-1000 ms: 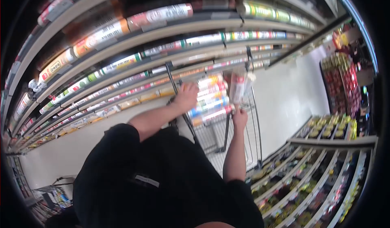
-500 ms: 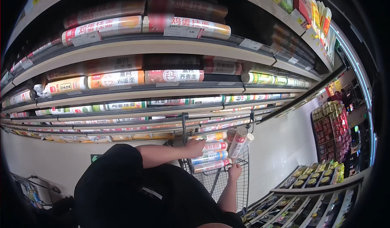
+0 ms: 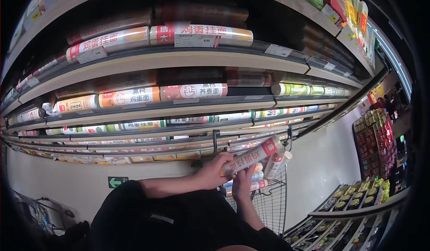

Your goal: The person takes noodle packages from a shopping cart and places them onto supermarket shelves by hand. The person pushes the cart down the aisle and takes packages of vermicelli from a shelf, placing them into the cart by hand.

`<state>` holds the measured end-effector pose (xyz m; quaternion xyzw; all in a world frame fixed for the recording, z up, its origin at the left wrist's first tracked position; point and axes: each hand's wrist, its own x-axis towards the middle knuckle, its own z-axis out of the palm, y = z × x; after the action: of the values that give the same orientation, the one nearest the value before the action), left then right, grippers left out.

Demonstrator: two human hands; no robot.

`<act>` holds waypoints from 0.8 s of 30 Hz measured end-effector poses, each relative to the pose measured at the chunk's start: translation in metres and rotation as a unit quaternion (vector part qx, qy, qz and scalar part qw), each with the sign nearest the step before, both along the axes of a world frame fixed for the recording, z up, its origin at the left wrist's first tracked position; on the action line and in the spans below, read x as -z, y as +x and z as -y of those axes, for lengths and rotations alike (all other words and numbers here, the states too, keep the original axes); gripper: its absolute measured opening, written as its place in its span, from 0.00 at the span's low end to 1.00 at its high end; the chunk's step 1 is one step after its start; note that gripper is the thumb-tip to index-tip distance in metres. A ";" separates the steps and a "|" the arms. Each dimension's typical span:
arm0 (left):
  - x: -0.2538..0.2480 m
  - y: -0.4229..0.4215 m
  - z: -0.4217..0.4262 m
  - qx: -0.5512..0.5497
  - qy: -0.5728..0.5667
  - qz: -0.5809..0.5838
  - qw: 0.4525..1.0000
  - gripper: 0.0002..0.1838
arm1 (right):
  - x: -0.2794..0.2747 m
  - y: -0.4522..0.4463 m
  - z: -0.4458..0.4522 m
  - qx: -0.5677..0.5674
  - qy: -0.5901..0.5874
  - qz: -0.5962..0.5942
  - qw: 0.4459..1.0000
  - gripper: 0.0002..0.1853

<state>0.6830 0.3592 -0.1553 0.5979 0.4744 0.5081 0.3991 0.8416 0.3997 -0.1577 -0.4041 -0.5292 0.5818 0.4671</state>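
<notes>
The left hand (image 3: 217, 167) and the right hand (image 3: 242, 185) are both closed on one pack (image 3: 255, 154), a pale cylinder with red lettering and a red band near its far end. The left hand grips the near end; the right hand holds it from below, a little farther along. The pack slants up to the right, its far end free, in front of the shelves (image 3: 179, 63) and over the cart (image 3: 283, 206). In the cart a few rolls (image 3: 257, 176) lie stacked, partly hidden by the right hand, and a bottle-like pack (image 3: 272, 167) leans just beside them, to their right. The shelves carry rows of similar cylinders lying on their sides — price tags (image 3: 195, 40) along the upper edge. A green arrow sign (image 3: 117, 182) sits low on the left — near the sleeve (image 3: 127, 202).
</notes>
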 end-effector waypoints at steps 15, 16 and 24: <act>-0.281 -0.149 -0.001 -0.144 0.181 -0.022 0.973 0.43 | -0.330 -0.085 -0.143 -0.510 0.356 0.271 0.735 0.43; -0.292 -0.164 -0.004 -0.167 0.169 -0.066 0.969 0.41 | -0.341 -0.095 -0.152 -0.522 0.354 0.263 0.730 0.44; -0.340 -0.218 -0.030 -0.347 0.111 -0.370 0.855 0.30 | -0.387 -0.139 -0.207 -0.272 0.575 0.394 0.663 0.27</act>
<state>0.4653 0.3889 0.1842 0.5790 0.7039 0.4042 -0.0769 0.7026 0.6064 0.2296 -0.0844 -0.9796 0.0498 0.1756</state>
